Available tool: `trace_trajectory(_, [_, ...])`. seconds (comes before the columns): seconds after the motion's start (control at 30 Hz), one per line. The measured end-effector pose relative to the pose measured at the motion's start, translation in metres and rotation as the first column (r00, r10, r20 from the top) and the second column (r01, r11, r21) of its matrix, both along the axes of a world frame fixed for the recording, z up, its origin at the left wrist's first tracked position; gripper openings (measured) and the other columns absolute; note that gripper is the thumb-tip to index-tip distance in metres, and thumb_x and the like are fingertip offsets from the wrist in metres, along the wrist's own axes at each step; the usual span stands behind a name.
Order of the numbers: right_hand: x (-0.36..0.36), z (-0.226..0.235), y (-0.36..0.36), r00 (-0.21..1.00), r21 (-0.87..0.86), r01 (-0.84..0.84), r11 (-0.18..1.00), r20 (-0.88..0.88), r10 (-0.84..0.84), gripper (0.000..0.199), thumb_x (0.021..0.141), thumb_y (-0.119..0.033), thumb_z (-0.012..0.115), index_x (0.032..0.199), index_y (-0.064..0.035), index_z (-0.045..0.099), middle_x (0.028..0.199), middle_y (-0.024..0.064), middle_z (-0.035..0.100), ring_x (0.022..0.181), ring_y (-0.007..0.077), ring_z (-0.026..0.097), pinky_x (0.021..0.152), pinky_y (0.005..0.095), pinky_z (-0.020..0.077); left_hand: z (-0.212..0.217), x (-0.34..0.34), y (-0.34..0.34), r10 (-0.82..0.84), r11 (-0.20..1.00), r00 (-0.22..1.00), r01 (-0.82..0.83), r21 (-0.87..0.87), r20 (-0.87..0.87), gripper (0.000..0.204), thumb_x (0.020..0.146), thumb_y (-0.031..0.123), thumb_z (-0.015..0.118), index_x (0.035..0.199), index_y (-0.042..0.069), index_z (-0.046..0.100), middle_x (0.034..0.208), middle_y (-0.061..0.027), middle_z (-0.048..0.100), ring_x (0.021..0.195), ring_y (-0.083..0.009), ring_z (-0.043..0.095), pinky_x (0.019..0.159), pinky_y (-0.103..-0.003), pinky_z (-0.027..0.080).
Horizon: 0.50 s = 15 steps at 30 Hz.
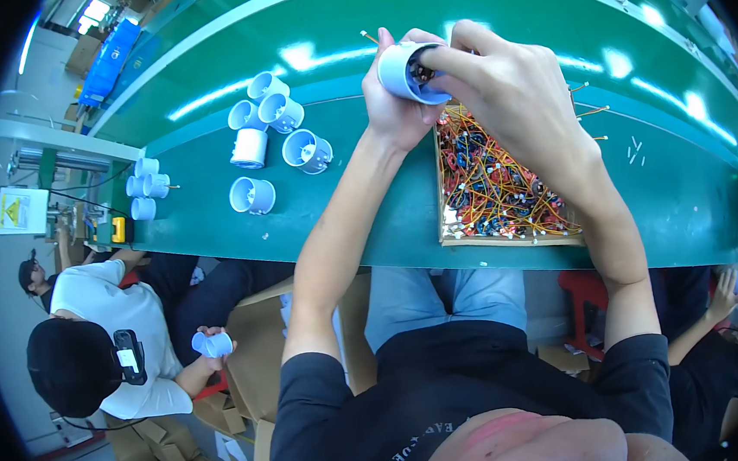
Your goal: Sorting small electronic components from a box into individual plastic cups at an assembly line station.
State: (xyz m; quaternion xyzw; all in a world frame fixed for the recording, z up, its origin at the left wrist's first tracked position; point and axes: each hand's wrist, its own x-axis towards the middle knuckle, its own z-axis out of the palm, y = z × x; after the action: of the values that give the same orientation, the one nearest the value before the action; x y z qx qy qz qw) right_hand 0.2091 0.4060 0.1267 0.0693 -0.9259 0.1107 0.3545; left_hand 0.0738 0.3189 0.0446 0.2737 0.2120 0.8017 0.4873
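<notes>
My left hand (386, 99) is wrapped round a pale blue cylindrical plastic housing (393, 74), tilted with its open mouth toward my right hand. The fingers of my right hand (504, 77) are bent together and reach into that mouth. Something dark and small shows inside at the fingertips, too hidden to name. A thin orange wire with a white connector (368, 36) sticks out beyond my left fingers. Below my right hand lies a shallow cardboard box (517, 242) full of tangled wire leads (499, 181) in orange, red, blue and black, with small white connectors.
Several similar housings (252, 195) stand or lie on the green table (366, 187) to the left, with a further cluster (142, 186) at its far left. Loose white bits (636, 150) lie on the right. A co-worker (122, 337) at the left holds a housing (211, 344).
</notes>
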Motion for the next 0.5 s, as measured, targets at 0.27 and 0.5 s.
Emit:
trace_trajectory(0.27, [0.002, 0.008, 0.012, 0.978, -0.205, -0.208, 0.957, -0.059, 0.200, 0.043, 0.068, -0.009, 0.076, 0.108, -0.0069, 0.061, 0.095, 0.0117, 0.061, 0.084, 0.0288, 0.062, 0.069, 0.0373, 0.0501, 0.024, 0.016, -0.007, 0.099, 0.994, 0.980, -0.091, -0.053, 0.174, 0.061, 0.097, 0.059, 0.023, 0.101, 0.008, 0.055, 0.084, -0.0096, 0.062, 0.067, -0.0197, 0.063, 0.045, -0.027, 0.050])
trace_trajectory(0.5, [-0.015, -0.011, 0.023, 0.979, -0.187, -0.205, 0.961, -0.023, 0.204, 0.058, 0.064, -0.008, 0.078, 0.117, -0.0068, 0.055, 0.112, 0.0145, 0.057, 0.101, 0.0324, 0.060, 0.087, 0.0382, 0.0510, 0.016, 0.004, -0.007, 0.018, 0.999, 0.996, -0.015, 0.042, -0.085, 0.052, 0.099, 0.054, 0.029, 0.109, 0.010, 0.055, 0.104, -0.0079, 0.062, 0.097, -0.0238, 0.061, 0.081, -0.037, 0.052])
